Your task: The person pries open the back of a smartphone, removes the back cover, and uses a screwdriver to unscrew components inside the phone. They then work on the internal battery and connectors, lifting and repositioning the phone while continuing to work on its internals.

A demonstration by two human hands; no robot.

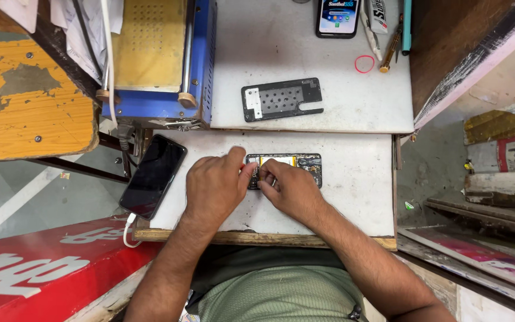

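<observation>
Showing an opened phone [290, 167] on the white table [359, 191]; left hand [213, 188] pinches a small red-tipped tool beside the yellow-labelled battery; right hand [287, 188] presses fingertips on it; a slip could likely puncture the battery.

I see a white worktable [353, 197] in two levels. Lower slab: opened phone [296, 164], black phone [153, 176] overhanging its left edge. Upper slab: dark back plate [281, 99], lit smartphone [337, 16], red rubber band [364, 64], blue machine [204, 65].
</observation>
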